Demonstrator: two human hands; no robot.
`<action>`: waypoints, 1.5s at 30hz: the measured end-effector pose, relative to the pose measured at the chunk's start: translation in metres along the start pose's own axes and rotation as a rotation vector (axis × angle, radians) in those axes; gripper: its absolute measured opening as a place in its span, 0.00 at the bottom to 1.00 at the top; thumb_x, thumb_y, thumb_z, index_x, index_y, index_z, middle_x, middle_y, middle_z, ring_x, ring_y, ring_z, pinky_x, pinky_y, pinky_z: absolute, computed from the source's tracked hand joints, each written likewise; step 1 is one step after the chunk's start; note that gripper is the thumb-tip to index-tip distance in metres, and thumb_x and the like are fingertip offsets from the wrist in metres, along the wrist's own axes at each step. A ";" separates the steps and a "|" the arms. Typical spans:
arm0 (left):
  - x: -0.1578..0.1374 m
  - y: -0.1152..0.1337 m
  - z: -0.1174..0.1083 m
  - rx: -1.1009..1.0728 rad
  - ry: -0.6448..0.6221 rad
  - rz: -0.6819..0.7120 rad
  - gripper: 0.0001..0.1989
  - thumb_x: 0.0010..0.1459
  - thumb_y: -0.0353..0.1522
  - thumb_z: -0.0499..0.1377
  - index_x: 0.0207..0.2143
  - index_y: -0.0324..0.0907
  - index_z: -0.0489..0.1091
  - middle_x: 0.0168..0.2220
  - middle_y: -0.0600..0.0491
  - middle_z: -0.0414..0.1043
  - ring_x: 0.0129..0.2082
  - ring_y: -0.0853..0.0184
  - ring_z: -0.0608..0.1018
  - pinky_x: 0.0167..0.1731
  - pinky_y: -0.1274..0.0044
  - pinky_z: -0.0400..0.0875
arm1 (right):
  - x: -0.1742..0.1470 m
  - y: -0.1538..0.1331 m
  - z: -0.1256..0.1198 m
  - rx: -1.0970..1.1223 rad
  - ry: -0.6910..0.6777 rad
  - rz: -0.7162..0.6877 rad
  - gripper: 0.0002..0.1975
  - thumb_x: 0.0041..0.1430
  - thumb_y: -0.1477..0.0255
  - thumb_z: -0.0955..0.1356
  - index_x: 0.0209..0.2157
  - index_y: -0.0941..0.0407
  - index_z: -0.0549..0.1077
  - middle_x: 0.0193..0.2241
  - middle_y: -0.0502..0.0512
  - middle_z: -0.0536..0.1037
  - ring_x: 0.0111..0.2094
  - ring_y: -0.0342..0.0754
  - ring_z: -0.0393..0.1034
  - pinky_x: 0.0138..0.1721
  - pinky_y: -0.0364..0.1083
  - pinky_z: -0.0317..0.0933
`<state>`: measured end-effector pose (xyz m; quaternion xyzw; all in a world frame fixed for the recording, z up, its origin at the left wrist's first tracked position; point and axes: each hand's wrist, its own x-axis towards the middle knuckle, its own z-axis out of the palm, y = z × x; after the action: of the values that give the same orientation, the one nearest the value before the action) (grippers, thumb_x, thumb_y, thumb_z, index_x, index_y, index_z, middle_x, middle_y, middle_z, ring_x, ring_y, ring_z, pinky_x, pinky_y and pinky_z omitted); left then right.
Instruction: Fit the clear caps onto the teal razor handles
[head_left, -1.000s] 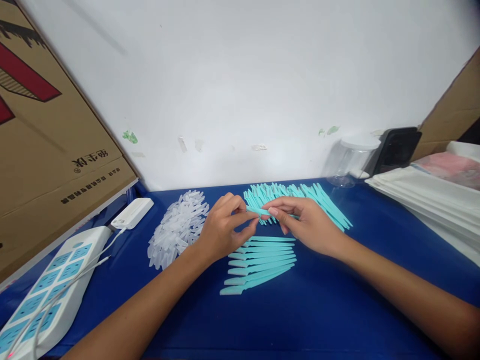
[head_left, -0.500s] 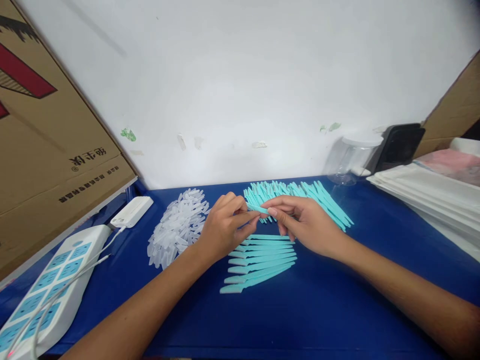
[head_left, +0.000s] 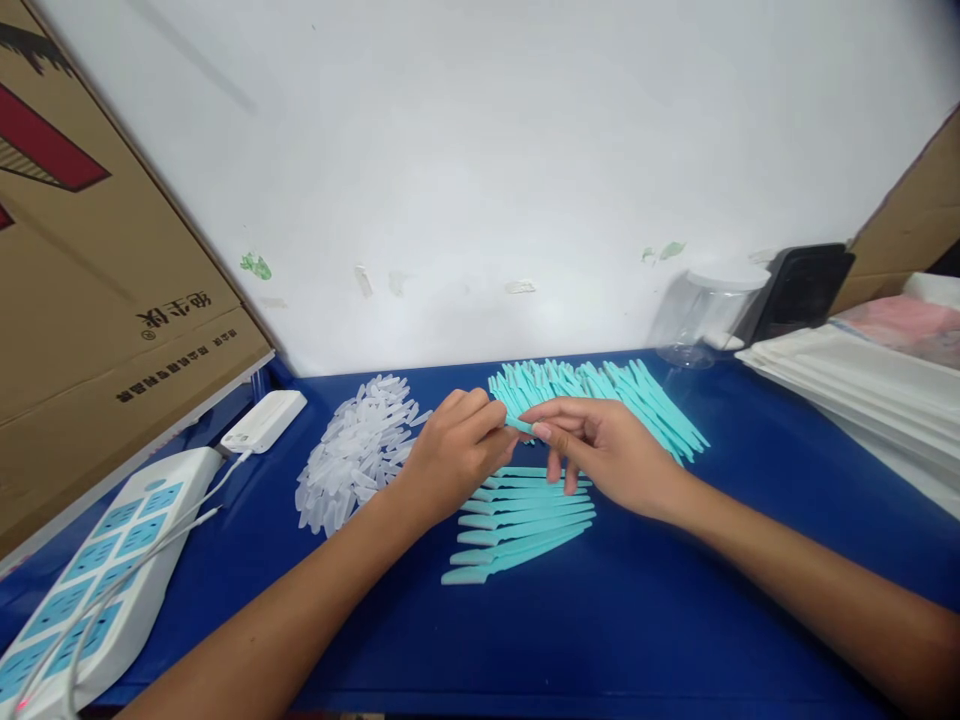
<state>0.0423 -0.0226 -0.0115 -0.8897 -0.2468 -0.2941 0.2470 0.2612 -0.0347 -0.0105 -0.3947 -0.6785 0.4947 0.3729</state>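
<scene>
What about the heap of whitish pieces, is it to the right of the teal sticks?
No, the heap of whitish pieces lies to the left of the teal sticks on the blue table.

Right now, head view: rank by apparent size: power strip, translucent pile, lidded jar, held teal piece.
1. power strip, cut off by the frame; nearness may enlarge it
2. translucent pile
3. lidded jar
4. held teal piece, visible part only
</scene>
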 end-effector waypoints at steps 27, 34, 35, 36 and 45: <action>0.003 0.027 0.001 -0.706 0.073 -0.541 0.09 0.63 0.35 0.65 0.42 0.42 0.83 0.20 0.58 0.67 0.19 0.75 0.66 0.22 0.79 0.61 | 0.000 -0.012 -0.005 0.189 0.057 -0.015 0.06 0.58 0.69 0.70 0.37 0.55 0.76 0.35 0.53 0.77 0.25 0.40 0.61 0.25 0.44 0.51; 0.001 0.024 0.003 -0.601 0.148 -0.441 0.06 0.64 0.32 0.64 0.39 0.41 0.82 0.20 0.58 0.68 0.19 0.75 0.66 0.22 0.80 0.61 | -0.002 -0.013 -0.004 0.166 0.061 -0.035 0.11 0.58 0.64 0.74 0.35 0.55 0.72 0.37 0.53 0.78 0.31 0.43 0.69 0.32 0.45 0.61; 0.001 0.024 0.003 -0.587 0.158 -0.423 0.06 0.64 0.32 0.64 0.39 0.41 0.82 0.20 0.58 0.69 0.19 0.75 0.66 0.22 0.80 0.61 | -0.002 -0.012 -0.004 0.164 0.062 -0.043 0.11 0.57 0.64 0.74 0.35 0.55 0.72 0.37 0.53 0.78 0.33 0.44 0.70 0.34 0.45 0.62; 0.000 0.024 0.004 -0.572 0.168 -0.406 0.06 0.64 0.31 0.63 0.39 0.41 0.81 0.20 0.58 0.69 0.19 0.75 0.66 0.22 0.80 0.62 | -0.001 -0.012 -0.004 0.162 0.065 -0.053 0.12 0.57 0.64 0.75 0.34 0.55 0.72 0.36 0.52 0.78 0.35 0.45 0.70 0.36 0.45 0.63; -0.002 0.022 0.006 -0.511 0.180 -0.300 0.06 0.62 0.28 0.64 0.41 0.41 0.81 0.22 0.59 0.69 0.20 0.76 0.66 0.22 0.80 0.62 | -0.001 -0.009 -0.004 0.074 0.085 -0.104 0.07 0.57 0.69 0.74 0.31 0.55 0.73 0.33 0.51 0.79 0.36 0.46 0.71 0.40 0.46 0.64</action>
<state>0.0563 -0.0364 -0.0233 -0.8470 -0.2706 -0.4574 -0.0100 0.2640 -0.0363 -0.0008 -0.3656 -0.6630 0.4821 0.4408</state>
